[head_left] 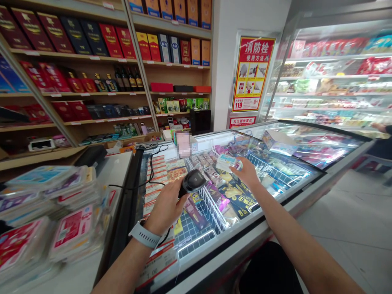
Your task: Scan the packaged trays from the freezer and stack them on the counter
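Observation:
My left hand point(167, 202), with a grey watch band at the wrist, is wrapped round the grip of a black handheld barcode scanner point(194, 179). The scanner's head points right, towards my other hand. A small flat plastic pack point(225, 161) with a light blue and white label is pinched in my right hand point(247, 173), above the glass. Both hands are over a chest freezer point(260, 216) whose wire baskets hold frozen packets. To the left, stacks of clear plastic packs point(73, 228) with red, purple and blue labels lie on a white counter point(114, 171).
A black cable point(150, 163) runs over the freezer's left edge. An open carton point(279, 142) stands on the glass. Behind are shelves of boxed goods point(88, 36) and a red wall sign point(251, 73). A lit display fridge point(339, 77) and part of a person point(386, 141) are at right.

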`<move>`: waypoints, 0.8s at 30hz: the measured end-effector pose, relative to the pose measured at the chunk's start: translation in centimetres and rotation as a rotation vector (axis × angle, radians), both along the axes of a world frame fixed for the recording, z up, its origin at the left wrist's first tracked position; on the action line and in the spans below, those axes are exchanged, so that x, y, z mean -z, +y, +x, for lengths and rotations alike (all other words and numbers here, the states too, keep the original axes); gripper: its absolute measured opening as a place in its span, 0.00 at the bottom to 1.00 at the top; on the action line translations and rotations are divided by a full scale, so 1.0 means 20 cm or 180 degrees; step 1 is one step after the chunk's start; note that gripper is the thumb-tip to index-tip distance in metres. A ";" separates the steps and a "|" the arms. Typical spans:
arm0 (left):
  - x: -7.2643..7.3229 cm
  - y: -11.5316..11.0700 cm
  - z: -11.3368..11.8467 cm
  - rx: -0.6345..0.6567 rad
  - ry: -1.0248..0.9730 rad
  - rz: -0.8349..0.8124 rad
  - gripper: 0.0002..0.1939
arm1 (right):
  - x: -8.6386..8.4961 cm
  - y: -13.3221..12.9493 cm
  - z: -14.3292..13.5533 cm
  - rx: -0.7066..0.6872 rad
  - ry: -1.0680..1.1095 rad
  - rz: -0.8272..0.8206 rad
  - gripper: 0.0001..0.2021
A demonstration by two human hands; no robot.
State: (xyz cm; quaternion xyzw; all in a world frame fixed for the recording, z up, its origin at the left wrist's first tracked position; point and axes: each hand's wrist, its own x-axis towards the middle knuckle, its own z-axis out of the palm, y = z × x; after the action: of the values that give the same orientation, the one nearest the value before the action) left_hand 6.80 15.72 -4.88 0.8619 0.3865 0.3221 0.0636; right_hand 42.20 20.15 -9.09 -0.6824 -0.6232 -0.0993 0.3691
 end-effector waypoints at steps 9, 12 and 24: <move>0.01 0.01 0.00 0.0051 -0.0057 0.0031 0.24 | 0.02 0.03 0.06 -0.0388 -0.0361 -0.0156 0.21; 0.00 0.00 0.00 0.0010 -0.0052 -0.0005 0.24 | 0.03 0.01 0.10 -0.0485 -0.0498 -0.0057 0.18; 0.04 0.03 -0.02 0.0053 -0.0159 0.0376 0.22 | -0.09 -0.02 -0.22 0.0935 -0.0369 0.0083 0.44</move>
State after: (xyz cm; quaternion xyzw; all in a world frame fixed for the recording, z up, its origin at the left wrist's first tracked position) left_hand 6.46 16.32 -5.64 0.8590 0.3579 0.3653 0.0250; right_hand 37.89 19.68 -7.35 -0.7545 -0.5355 -0.1994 0.3228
